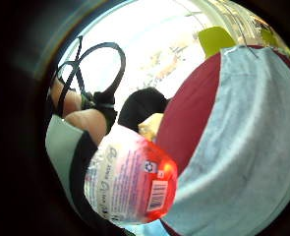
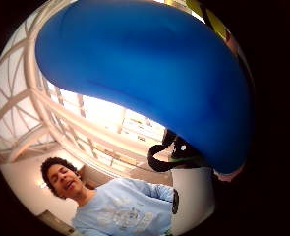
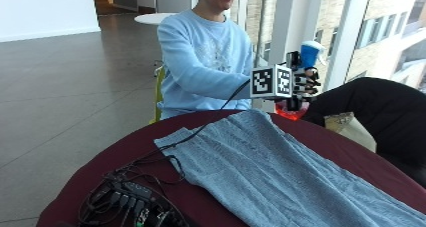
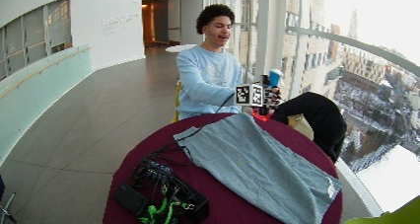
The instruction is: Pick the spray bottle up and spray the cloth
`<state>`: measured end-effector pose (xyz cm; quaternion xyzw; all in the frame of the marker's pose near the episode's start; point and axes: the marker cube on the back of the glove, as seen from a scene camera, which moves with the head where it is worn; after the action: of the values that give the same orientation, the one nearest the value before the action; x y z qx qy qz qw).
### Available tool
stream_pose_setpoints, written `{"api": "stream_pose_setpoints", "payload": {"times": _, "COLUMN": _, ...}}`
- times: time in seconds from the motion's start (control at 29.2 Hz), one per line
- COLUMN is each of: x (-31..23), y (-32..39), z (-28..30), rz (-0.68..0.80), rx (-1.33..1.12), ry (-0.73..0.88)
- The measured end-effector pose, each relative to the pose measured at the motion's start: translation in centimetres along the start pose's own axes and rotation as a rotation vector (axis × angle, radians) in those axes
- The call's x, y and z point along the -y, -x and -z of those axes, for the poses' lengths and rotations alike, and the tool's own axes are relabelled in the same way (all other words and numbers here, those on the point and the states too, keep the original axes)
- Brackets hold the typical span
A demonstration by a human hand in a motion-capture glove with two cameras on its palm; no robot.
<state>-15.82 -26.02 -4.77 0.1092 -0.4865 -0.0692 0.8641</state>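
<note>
In the outside view my gloved right hand [image 3: 303, 83] grips the spray bottle [image 3: 309, 52] upright, above the far edge of the round maroon table [image 3: 110, 167]. The bottle has a blue spray head [image 2: 149, 73] and a clear body with a red base and printed label [image 1: 132, 182]. A grey-blue cloth [image 3: 266, 162] lies spread flat across the table, reaching from just below the bottle to the near edge. In the wide outside view the hand [image 4: 269, 96] holds the bottle [image 4: 274, 78] beyond the cloth's [image 4: 256, 165] far end.
A tangle of black cables and electronics [image 3: 130, 202] sits on the table's near left. A black jacket [image 3: 373, 107] hangs over a seat at the right. The person sits on a yellow-green chair [image 3: 158, 94] behind the table.
</note>
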Motion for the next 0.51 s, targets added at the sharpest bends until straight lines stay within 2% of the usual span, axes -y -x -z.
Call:
{"api": "stream_pose_setpoints", "payload": {"times": 0.24, "x": 1.4, "y": -2.0, "z": -5.3, "rz": 0.066, "rx": 0.041, "ry": -0.029}}
{"api": "stream_pose_setpoints", "payload": {"times": 0.51, "x": 1.4, "y": -4.2, "z": -7.8, "rz": 0.087, "rx": 0.052, "ry": -0.059}}
